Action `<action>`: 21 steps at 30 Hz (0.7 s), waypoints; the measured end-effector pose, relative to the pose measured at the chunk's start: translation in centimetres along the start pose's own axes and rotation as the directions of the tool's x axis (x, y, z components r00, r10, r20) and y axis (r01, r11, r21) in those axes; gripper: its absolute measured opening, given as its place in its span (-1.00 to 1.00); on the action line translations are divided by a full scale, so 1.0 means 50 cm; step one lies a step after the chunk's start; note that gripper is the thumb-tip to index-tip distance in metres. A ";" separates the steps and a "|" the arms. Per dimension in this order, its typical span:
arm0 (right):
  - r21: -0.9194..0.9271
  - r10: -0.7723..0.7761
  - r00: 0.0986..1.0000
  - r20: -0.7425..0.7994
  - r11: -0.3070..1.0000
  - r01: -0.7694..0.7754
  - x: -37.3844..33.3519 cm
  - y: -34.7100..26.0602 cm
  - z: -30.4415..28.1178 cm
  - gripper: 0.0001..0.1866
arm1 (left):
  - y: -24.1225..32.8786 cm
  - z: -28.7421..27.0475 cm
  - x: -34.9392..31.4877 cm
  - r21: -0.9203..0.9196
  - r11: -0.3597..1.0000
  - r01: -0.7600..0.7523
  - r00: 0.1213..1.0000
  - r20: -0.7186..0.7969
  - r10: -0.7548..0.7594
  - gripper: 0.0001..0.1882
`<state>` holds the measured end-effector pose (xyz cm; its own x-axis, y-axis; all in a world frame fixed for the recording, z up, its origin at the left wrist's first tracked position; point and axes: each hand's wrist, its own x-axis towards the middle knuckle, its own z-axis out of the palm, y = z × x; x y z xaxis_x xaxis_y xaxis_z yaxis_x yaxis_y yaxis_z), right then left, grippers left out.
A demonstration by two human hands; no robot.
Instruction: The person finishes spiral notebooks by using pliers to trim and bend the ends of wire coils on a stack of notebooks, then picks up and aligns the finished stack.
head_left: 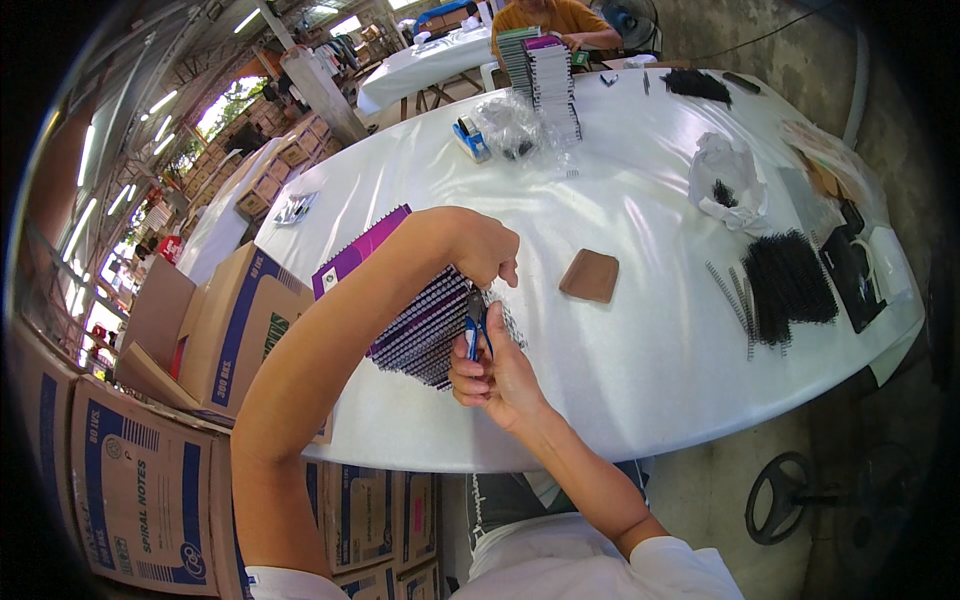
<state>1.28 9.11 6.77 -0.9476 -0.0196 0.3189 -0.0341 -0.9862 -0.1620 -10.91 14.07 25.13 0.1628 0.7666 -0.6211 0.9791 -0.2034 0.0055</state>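
My right hand (497, 375) is closed around the blue handles of a pair of pliers (473, 335), whose dark jaws point away from me. The jaws meet the edge of a fanned stack of spiral notebooks (415, 340), its many dark wire coils lying in rows. Just beyond the jaws is my left hand (487, 248), bent sharply down at the wrist with its fingers curled. What those fingers grip is hidden behind the hand. My left forearm crosses above the stack, and a purple notebook cover (365, 250) shows past it.
A brown flat pad (590, 276) lies right of my hands. Black spiral coils (790, 285) are heaped at the right, near a white plastic bag (728, 180). Far off, a person (560, 25) handles stacked notebooks (550, 85) beside a tape dispenser (470, 140). Cardboard cartons (150, 490) stand left.
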 end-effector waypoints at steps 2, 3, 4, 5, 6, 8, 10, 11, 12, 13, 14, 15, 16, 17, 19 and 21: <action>-0.135 -0.041 0.987 -0.155 0.991 0.020 -0.007 0.020 0.032 -0.18 | 0.009 0.008 0.007 -0.028 0.997 0.077 0.995 0.068 -0.075 -0.44; -0.258 -0.100 0.957 -0.271 0.966 0.027 -0.008 0.042 0.063 -0.18 | 0.012 0.011 0.008 -0.039 0.992 0.117 0.988 0.103 -0.113 -0.44; -0.384 -0.180 0.910 -0.373 0.923 0.025 -0.008 0.052 0.082 -0.18 | 0.020 0.006 0.007 -0.033 0.992 0.118 0.988 0.107 -0.114 -0.44; -0.390 -0.194 0.902 -0.386 0.920 0.031 -0.005 0.054 0.084 -0.17 | 0.027 0.000 0.006 -0.027 0.993 0.119 0.987 0.111 -0.115 -0.44; -0.395 -0.207 0.893 -0.399 0.918 0.037 -0.003 0.056 0.085 -0.17 | 0.033 -0.004 0.004 -0.021 0.993 0.120 0.986 0.116 -0.116 -0.44; -0.394 -0.223 0.880 -0.420 0.918 0.045 -0.001 0.059 0.092 -0.17 | 0.032 0.002 0.004 -0.029 0.992 0.119 0.988 0.104 -0.116 -0.44; -0.387 -0.234 0.868 -0.438 0.920 0.053 0.006 0.053 0.101 -0.18 | 0.031 0.010 0.004 -0.008 0.993 0.114 0.989 0.100 -0.113 -0.44; -0.364 -0.209 0.881 -0.424 0.930 0.045 0.007 0.054 0.098 -0.19 | 0.031 0.014 0.006 0.017 0.994 0.109 0.989 0.101 -0.110 -0.43; -0.340 -0.183 0.894 -0.410 0.940 0.037 0.006 0.054 0.088 -0.19 | 0.031 0.019 0.007 0.041 0.994 0.104 0.989 0.103 -0.108 -0.42; -0.318 -0.163 0.904 -0.395 0.948 0.031 0.006 0.049 0.075 -0.19 | 0.034 0.018 0.007 0.043 0.991 0.129 0.986 0.104 -0.133 -0.42; -0.185 -0.093 0.964 -0.249 0.982 0.047 0.004 0.041 0.045 -0.19 | 0.042 0.013 0.007 0.051 0.987 0.150 0.983 0.095 -0.154 -0.42; -0.050 -0.042 0.995 -0.086 0.998 0.037 0.004 0.031 0.004 -0.18 | 0.050 0.007 0.007 0.059 0.984 0.171 0.981 0.086 -0.175 -0.41; 0.096 -0.003 0.997 0.082 0.995 -0.005 0.004 0.031 -0.005 -0.18 | 0.052 0.012 0.008 0.077 0.982 0.173 0.981 0.075 -0.178 -0.42; 0.065 0.007 0.998 0.055 0.998 -0.010 -0.002 0.033 -0.014 -0.18 | 0.054 0.015 0.009 0.096 0.980 0.174 0.982 0.062 -0.181 -0.42; 0.001 0.024 1.000 0.003 1.000 -0.024 -0.010 0.038 -0.020 -0.18 | 0.054 0.020 0.011 0.129 0.978 0.164 0.984 0.050 -0.171 -0.43; -0.239 -0.080 0.960 -0.269 0.971 0.014 -0.011 0.067 0.032 -0.18 | 0.043 0.035 0.012 0.145 0.979 0.146 0.986 0.059 -0.155 -0.45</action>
<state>2.19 5.57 7.54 -0.9923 0.1040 0.0676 -0.1219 -0.9186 -0.3759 -8.95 13.01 23.39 0.0010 0.7513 -0.6599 0.9641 -0.1761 -0.1990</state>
